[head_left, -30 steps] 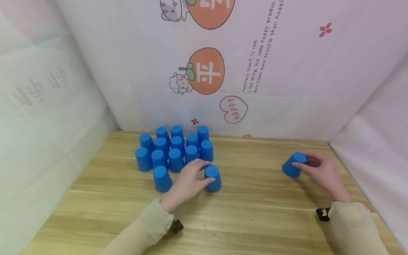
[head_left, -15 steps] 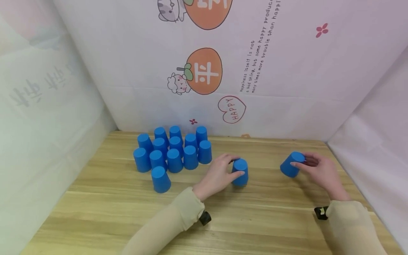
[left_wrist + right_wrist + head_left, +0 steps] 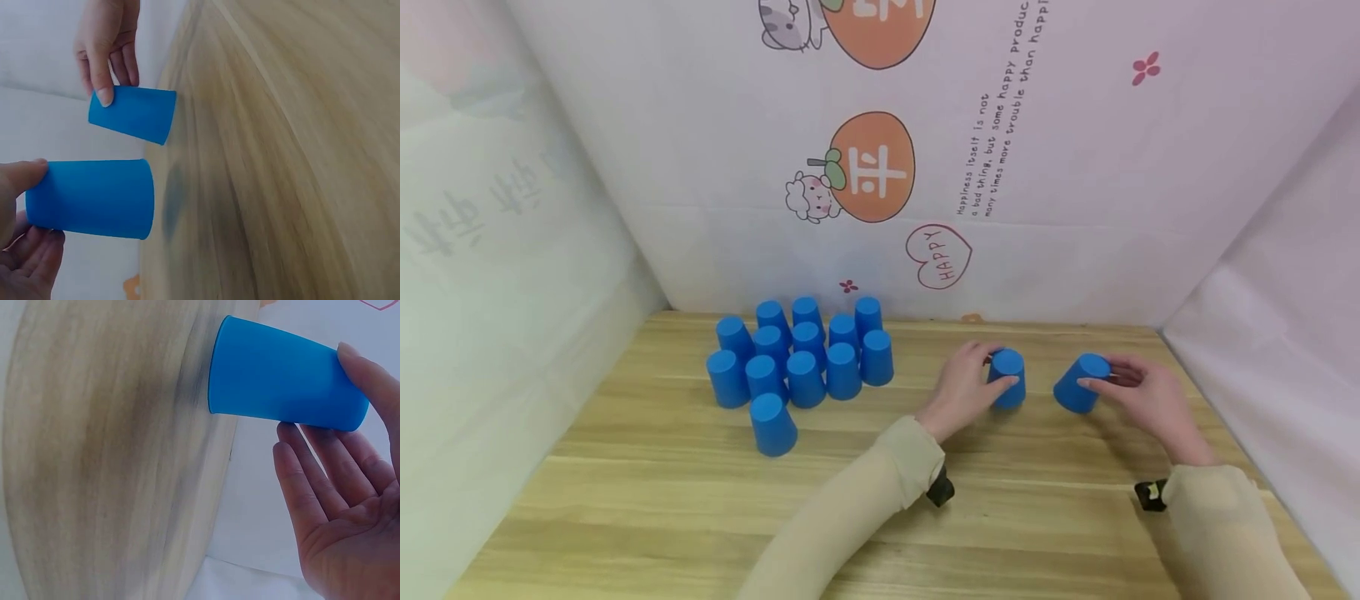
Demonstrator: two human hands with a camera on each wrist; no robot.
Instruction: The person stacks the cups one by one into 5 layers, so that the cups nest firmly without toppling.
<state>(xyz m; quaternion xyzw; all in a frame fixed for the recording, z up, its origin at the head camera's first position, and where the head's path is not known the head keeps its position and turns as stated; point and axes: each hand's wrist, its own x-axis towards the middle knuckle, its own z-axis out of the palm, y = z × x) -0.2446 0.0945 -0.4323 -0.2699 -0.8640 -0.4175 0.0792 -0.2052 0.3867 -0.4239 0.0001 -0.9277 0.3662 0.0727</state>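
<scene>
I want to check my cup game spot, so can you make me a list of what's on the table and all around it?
Surface: wooden table, light grain.
Job's things: left blue cup upside down; right blue cup tilted.
Clutter: cluster of upside-down blue cups; one lone cup in front of it.
Grips: left hand holds the left blue cup; right hand holds the right blue cup by thumb and fingers.
Cables: nothing seen.
Surroundings: cartoon backdrop, white side sheets.

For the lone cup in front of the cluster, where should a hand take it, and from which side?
Judging by its pose, the lone cup stands upside down, apart from the cluster. Best grip: around the narrower closed top, fingers and thumb on opposite walls, from above or the near side, since other cups stand close behind it.
</scene>
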